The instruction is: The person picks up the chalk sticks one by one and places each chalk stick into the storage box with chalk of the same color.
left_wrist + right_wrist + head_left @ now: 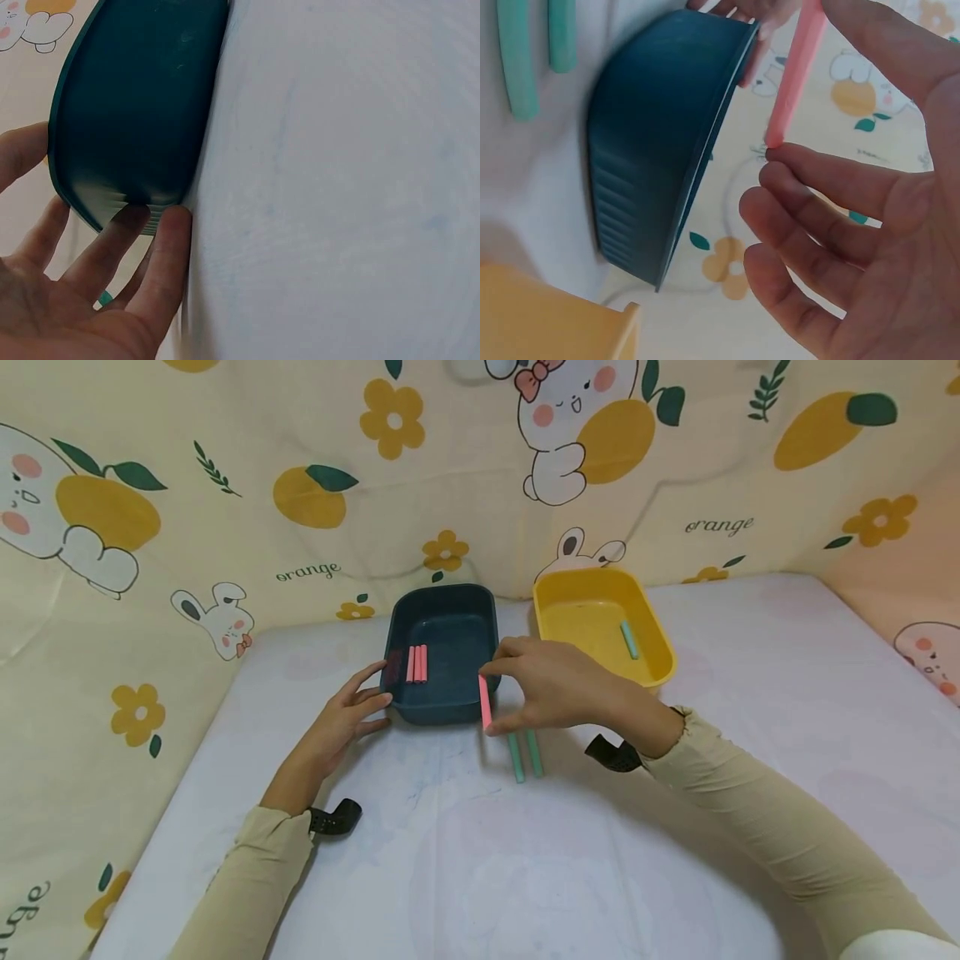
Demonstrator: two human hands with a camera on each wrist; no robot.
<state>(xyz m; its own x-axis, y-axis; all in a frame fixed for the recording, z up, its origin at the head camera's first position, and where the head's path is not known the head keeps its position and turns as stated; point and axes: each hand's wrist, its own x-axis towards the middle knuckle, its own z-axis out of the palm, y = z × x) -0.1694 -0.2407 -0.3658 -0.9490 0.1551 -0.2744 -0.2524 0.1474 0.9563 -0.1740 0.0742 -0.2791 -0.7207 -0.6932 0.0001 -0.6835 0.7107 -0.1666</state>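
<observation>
My right hand (564, 685) pinches a pink chalk stick (484, 703) by its two ends, between thumb and forefinger. The stick is raised at the right front rim of a dark blue bin (435, 713). Inside that bin, three pink chalk sticks (417, 664) lie side by side near the left wall. With fingers spread and fairly straight, my left hand (333, 727) touches the bin's left side and front corner. In the left wrist view, fingertips (176, 217) rest against the bin's outer wall. Two green chalk sticks (516, 758) lie on the table, partly hidden under my right hand.
A yellow bin (660, 647) stands right of the blue one, with a green chalk stick (629, 640) inside. Both bins stand on a white-covered table (525, 860), close to the patterned cloth (480, 485) hanging behind. Faint blue smudges mark the cover.
</observation>
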